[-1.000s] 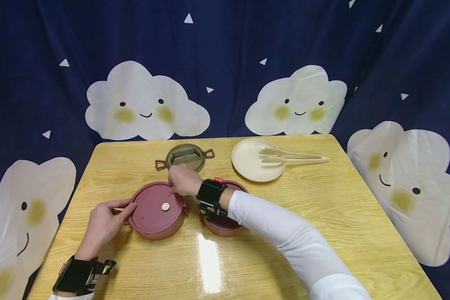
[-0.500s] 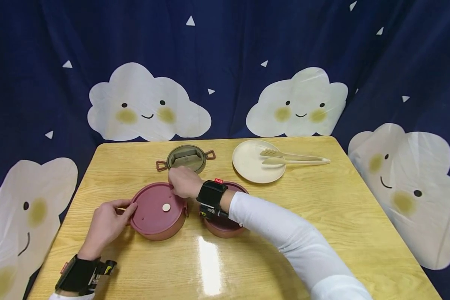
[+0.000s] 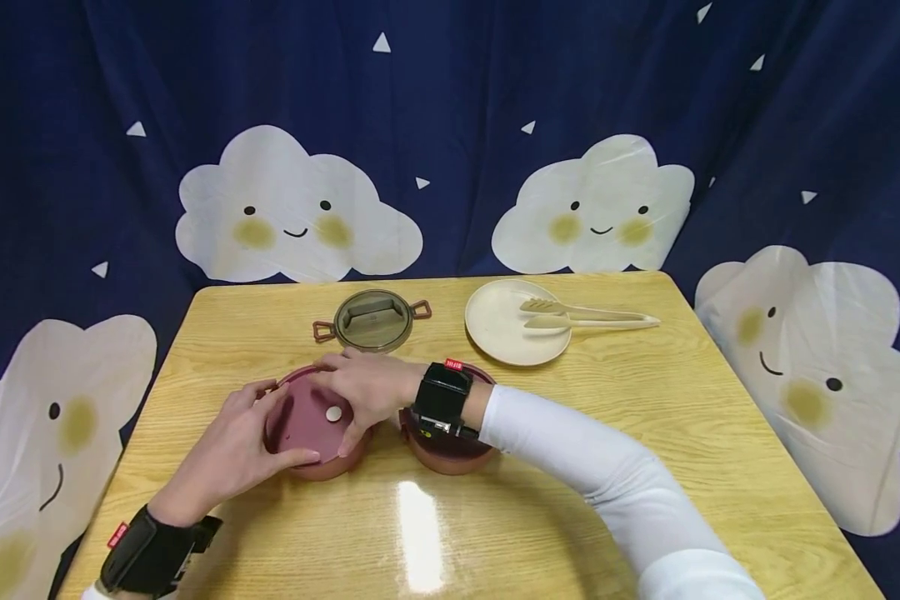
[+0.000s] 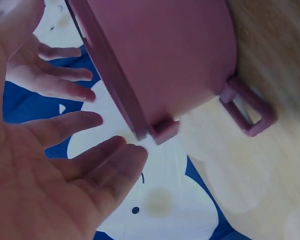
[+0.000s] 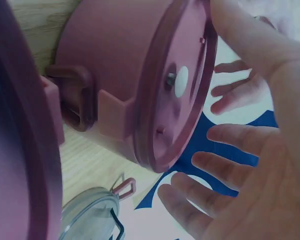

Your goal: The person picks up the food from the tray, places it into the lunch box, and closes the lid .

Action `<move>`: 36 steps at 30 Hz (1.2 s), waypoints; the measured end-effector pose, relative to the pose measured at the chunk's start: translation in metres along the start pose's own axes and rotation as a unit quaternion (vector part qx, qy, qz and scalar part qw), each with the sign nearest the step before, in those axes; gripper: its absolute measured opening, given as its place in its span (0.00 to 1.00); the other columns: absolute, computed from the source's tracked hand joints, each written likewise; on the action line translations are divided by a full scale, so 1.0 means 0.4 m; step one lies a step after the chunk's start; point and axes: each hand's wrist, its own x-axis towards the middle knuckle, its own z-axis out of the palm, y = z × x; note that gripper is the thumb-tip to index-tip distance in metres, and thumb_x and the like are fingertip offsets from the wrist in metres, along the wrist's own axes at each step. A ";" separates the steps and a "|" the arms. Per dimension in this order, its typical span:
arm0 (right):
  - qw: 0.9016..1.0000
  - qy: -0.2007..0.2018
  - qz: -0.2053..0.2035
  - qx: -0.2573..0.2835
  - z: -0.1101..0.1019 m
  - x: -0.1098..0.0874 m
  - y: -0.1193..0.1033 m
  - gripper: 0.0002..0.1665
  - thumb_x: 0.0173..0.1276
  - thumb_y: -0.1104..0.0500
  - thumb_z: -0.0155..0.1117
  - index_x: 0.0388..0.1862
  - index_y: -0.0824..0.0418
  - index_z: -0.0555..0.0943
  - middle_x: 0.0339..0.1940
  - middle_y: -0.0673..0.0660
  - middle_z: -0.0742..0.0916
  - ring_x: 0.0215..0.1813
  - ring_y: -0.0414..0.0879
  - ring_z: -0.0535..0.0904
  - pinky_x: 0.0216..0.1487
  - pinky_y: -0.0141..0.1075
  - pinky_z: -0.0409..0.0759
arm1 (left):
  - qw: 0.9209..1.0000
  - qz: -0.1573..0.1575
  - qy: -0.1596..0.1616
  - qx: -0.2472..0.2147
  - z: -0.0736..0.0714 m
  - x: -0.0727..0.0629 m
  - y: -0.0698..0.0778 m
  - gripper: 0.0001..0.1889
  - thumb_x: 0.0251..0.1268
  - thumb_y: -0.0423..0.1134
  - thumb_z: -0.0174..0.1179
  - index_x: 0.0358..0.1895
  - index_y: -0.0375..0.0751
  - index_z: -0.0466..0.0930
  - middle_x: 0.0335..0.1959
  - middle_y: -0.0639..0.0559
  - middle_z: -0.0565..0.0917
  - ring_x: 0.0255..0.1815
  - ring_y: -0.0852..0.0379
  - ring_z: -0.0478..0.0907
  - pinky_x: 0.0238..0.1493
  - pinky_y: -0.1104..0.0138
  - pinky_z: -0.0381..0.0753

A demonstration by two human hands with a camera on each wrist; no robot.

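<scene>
A dusky-pink pot (image 3: 328, 468), its flat matching lid (image 3: 305, 423) bearing a small white knob (image 5: 181, 81), stands on the table at centre left. Over its left side my left hand (image 3: 232, 442) is spread, fingers loosely bent above the rim. From the right, my right hand (image 3: 375, 385) reaches over the same lid with fingers apart. Both wrist views show the fingertips beside the lid's rim, holding nothing; whether any touch it, I cannot tell. A second pink pot (image 3: 450, 463) sits to the right, partly covered by my right wrist.
Behind the pots lies a tinted glass lid (image 3: 375, 333) with a dark handle and pink side loops. A cream plate (image 3: 495, 325) is at the back, with pale tongs (image 3: 600, 320) lying across its right edge. A blue cloud-patterned curtain (image 3: 450, 100) hangs behind the table.
Both hands have let go of the pot's edges. My left hand has moved inward over the lid, and my right has shifted slightly and spread its fingers. The pots stay put.
</scene>
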 end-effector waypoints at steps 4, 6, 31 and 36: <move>0.999 -0.010 -0.009 -0.032 0.007 0.002 -0.009 0.72 0.49 0.27 0.82 0.86 0.52 0.61 0.87 0.56 0.64 0.80 0.54 0.65 0.82 0.39 0.65 | 0.999 0.017 -0.020 0.019 -0.007 0.007 0.008 0.59 0.44 0.65 0.82 0.74 0.28 0.71 0.67 0.25 0.76 0.65 0.26 0.73 0.60 0.37 0.79; 0.999 -0.011 -0.013 -0.041 0.011 0.007 -0.009 0.71 0.49 0.27 0.83 0.85 0.53 0.62 0.87 0.56 0.64 0.81 0.53 0.65 0.82 0.38 0.64 | 0.999 0.019 -0.028 0.026 -0.008 0.010 0.010 0.59 0.42 0.65 0.83 0.74 0.28 0.71 0.67 0.24 0.76 0.66 0.26 0.73 0.61 0.36 0.79; 0.999 -0.031 0.000 -0.023 0.015 0.036 -0.005 0.71 0.45 0.33 0.87 0.85 0.49 0.63 0.88 0.59 0.62 0.81 0.50 0.65 0.79 0.37 0.65 | 0.999 0.020 -0.031 0.037 -0.005 0.021 0.007 0.54 0.38 0.68 0.83 0.65 0.30 0.81 0.62 0.27 0.83 0.54 0.35 0.79 0.52 0.46 0.81; 0.999 -0.028 -0.002 -0.022 0.020 0.034 0.000 0.70 0.45 0.33 0.86 0.84 0.49 0.64 0.88 0.59 0.62 0.79 0.51 0.65 0.78 0.37 0.66 | 0.999 0.018 -0.031 0.036 -0.005 0.022 0.005 0.54 0.38 0.68 0.83 0.64 0.29 0.82 0.62 0.27 0.83 0.54 0.34 0.79 0.52 0.45 0.80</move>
